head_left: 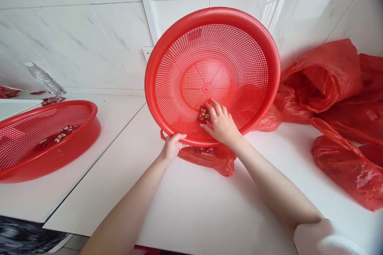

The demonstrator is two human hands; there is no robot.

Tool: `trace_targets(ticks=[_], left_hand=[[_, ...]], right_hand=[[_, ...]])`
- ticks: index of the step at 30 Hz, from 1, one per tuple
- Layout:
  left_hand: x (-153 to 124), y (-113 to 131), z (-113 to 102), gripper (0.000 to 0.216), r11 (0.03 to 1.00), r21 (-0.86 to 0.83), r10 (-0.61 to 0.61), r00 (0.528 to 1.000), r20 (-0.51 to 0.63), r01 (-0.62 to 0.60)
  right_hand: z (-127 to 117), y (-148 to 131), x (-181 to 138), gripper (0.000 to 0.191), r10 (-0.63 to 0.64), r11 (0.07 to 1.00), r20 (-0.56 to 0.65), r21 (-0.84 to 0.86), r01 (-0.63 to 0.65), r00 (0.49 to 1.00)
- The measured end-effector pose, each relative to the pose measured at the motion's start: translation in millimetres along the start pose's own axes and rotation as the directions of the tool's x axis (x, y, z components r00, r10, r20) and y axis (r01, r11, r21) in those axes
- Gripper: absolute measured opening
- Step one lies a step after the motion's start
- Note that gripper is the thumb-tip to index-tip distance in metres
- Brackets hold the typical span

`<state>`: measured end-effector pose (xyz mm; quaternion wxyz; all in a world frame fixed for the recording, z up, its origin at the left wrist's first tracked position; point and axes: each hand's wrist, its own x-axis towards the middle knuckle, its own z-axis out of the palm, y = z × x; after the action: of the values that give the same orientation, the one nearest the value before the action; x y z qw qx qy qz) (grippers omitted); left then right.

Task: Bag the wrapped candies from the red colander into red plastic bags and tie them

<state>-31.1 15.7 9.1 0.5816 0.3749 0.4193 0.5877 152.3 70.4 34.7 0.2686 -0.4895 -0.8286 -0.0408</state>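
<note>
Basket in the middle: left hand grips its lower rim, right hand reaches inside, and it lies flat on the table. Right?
Not flat: the head view shows the basket tipped up on edge; left hand grips its rim, right hand reaches inside.

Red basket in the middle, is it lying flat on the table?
No, the red basket stands tipped up on its edge, with the left hand gripping its lower rim.

Single view, head-worn. Looks forward and down across the white desk (194, 207) toward a tiled wall (89, 28). Close range: forearms (131, 207) enter from the bottom edge, tilted red basket (236, 48) fills centre. Red bags (344, 87) cut off at right edge.
</note>
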Motion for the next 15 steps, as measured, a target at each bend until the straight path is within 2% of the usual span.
trace_targets(ticks=[2, 6, 11, 15], left_hand=[[-3.3, -0.1, 3.8, 0.035, 1.0, -0.009, -0.01, 0.999, 0.039, 0.01], [-3.9, -0.5, 6.2, 0.044, 0.998, -0.049, 0.038, 0.999, 0.03, -0.036], [3.1, -1.6, 0.7, 0.051, 0.992, -0.089, 0.088, 0.995, -0.036, -0.091], [8.5, -2.1, -3.4, 0.049, 0.988, -0.065, 0.133, 0.986, -0.098, -0.14]], right_hand=[[3.0, -1.9, -0.7, 0.063, -0.002, 1.0, 0.077, -0.006, 0.002, 0.997], [2.1, -8.1, -2.5, 0.04, -0.14, 0.989, 0.226, 0.075, 0.127, 0.964], [2.5, -6.7, -1.8, 0.02, -0.286, 0.941, 0.244, 0.257, 0.222, 0.927], [3.5, -1.0, -0.5, 0.043, -0.307, 0.847, 0.237, 0.51, 0.151, 0.922]])
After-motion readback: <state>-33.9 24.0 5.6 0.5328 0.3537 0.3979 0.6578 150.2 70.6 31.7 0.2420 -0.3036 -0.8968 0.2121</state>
